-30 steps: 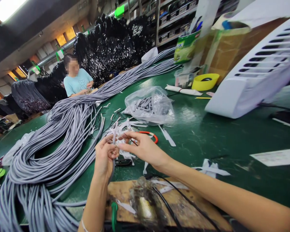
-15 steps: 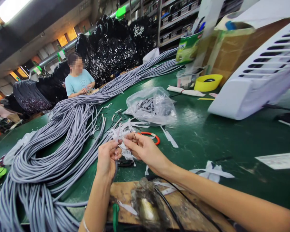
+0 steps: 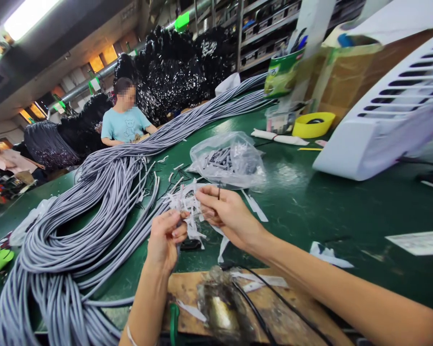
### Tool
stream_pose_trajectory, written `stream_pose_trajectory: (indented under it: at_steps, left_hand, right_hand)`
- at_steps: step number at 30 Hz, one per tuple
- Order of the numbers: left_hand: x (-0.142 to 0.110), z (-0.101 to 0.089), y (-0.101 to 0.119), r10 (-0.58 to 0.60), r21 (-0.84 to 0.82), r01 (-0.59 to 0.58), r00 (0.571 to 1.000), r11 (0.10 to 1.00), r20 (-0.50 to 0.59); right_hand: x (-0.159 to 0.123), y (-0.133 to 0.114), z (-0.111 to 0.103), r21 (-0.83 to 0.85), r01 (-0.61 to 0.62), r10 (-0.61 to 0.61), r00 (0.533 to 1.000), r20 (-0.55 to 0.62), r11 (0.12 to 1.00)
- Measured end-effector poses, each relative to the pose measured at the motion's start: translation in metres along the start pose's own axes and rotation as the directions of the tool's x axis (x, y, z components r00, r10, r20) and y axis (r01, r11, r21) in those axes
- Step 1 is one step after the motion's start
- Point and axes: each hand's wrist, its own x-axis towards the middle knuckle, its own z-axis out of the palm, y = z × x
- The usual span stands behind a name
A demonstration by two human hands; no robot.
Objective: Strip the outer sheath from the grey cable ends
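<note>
My left hand is closed in a pinch above the near bench. A grey cable shows just below its fingers and seems to run through the grip; its tip is too small to make out. To the right and slightly higher, my right hand is closed, thumb against fingers, a small gap from the left. A thin dark piece sticks up between its fingers. Behind both hands lies a heap of white strips. A dark object lies partly hidden beside my left hand.
A large bundle of grey cables fills the left. A clear bag of grey pieces lies ahead. A wooden board bears a taped metal block. At right stand a white slotted casing and yellow tape. A co-worker sits beyond.
My hands have parted; the right has moved right, and the thin dark piece now shows upright in it. The red-orange loop behind it is hidden now. The co-worker has shifted posture.
</note>
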Motion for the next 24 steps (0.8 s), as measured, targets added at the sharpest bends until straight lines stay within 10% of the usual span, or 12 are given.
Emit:
stream_pose_trajectory:
  at_steps: [11, 14, 18, 24]
  left_hand:
    - [-0.004, -0.005, 0.004, 0.050, -0.158, -0.026, 0.987, 0.987, 0.150]
    - [-0.004, -0.021, 0.026, 0.289, -0.358, -0.265, 0.957, 0.895, 0.014]
    - [0.000, -0.024, 0.028, 0.245, -0.229, -0.266, 0.963, 0.936, -0.114]
    - [0.004, -0.006, -0.006, 0.215, -0.003, -0.219, 0.959, 0.976, -0.184]
  right_hand:
    - [-0.004, -0.024, -0.001, 0.284, 0.076, -0.056, 0.995, -0.078, 0.956]
    - [0.004, -0.034, -0.016, 0.311, 0.209, -0.157, 0.970, -0.184, 0.927]
    - [0.008, -0.025, -0.020, -0.005, 0.265, -0.262, 0.948, -0.183, 0.964]
    - [-0.008, 0.012, 0.004, -0.429, 0.247, -0.174, 0.963, 0.204, 0.869]
